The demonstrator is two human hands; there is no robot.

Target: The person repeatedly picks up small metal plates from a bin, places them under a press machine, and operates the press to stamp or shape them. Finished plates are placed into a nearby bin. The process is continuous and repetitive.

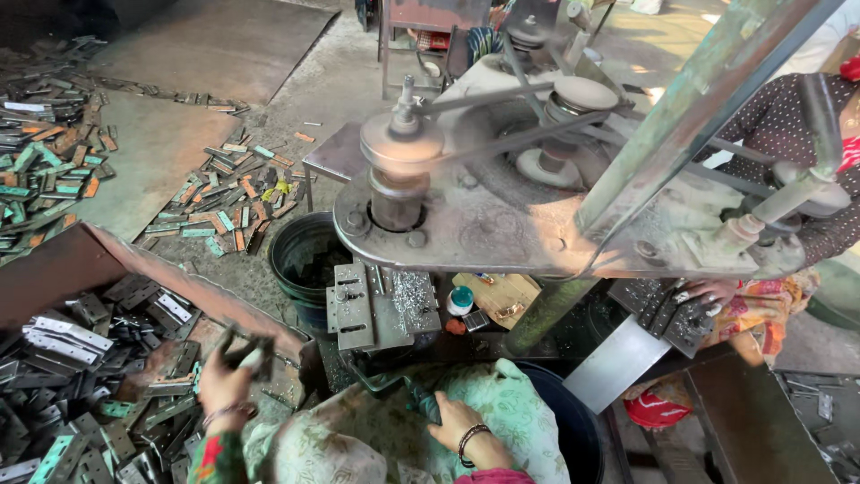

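Observation:
My left hand (226, 381) is raised over a rusty tray (107, 260) of grey and green metal hinge plates and grips a dark hinge plate (244, 348), blurred by motion. My right hand (453, 419) rests low on my lap cloth (502, 399), its fingers closed on a dark green handle (419, 399). Above both stands a grey drilling machine (502, 215) with a spinning pulley (401, 143) and belt. Below its spindle a hinge plate (351, 309) lies on the small work table beside metal shavings (412, 291).
A black bucket (305, 255) of dark parts stands behind the work table. Hinge plates lie in heaps on the floor (228, 202) and at far left (45, 152). At right another person's hand (708, 291) holds a stack of plates. A slanted green post (681, 125) crosses the view.

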